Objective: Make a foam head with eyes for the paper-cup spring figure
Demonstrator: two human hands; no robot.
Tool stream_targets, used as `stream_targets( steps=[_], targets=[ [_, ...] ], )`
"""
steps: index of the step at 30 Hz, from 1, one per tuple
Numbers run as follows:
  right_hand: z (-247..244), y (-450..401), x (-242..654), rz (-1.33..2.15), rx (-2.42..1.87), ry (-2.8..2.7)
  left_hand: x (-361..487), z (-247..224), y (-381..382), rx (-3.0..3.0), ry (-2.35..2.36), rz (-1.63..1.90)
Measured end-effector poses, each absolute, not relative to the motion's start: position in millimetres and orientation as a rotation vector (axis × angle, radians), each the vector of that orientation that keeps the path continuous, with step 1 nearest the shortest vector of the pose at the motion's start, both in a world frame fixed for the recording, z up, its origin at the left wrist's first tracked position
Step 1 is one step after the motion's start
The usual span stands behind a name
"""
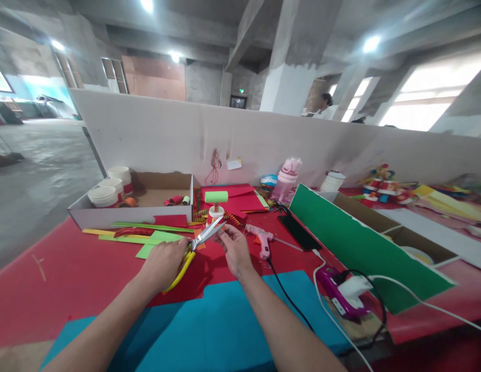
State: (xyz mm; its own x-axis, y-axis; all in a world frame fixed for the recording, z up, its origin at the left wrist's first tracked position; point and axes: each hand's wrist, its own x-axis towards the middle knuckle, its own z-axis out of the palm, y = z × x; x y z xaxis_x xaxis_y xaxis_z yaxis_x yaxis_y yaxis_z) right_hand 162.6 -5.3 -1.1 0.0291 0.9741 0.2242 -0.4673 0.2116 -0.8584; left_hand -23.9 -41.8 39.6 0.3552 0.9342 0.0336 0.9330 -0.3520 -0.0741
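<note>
My left hand [165,262] is closed on the yellow-handled scissors [183,271], whose blades are parted and point up to the right. Close to the blade tips, my right hand [235,249] pinches something small that I cannot make out. Just behind the blades stands a white paper cup [215,213] with a green paper roll [216,197] above it. An orange paper piece [200,238] lies by the scissors. To the left, green paper [157,243] and thin strips rest on the red table cover [89,274].
A pink glue gun [261,238] and a phone [299,232] lie right of my hands. An open box [132,217] with white cups is at the left; a green-sided box [360,248] and a purple power strip [341,297] are at the right. Blue sheets [209,330] cover the front.
</note>
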Motion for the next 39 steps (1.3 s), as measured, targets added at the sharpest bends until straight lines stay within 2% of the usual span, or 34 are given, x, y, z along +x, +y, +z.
stream_targets(
  steps=[39],
  targets=[
    [3.6,-6.7,162.8,1.266,-0.708,-0.961,-25.7,46.0,-43.7,-2.513,-1.759,0.057]
  ],
)
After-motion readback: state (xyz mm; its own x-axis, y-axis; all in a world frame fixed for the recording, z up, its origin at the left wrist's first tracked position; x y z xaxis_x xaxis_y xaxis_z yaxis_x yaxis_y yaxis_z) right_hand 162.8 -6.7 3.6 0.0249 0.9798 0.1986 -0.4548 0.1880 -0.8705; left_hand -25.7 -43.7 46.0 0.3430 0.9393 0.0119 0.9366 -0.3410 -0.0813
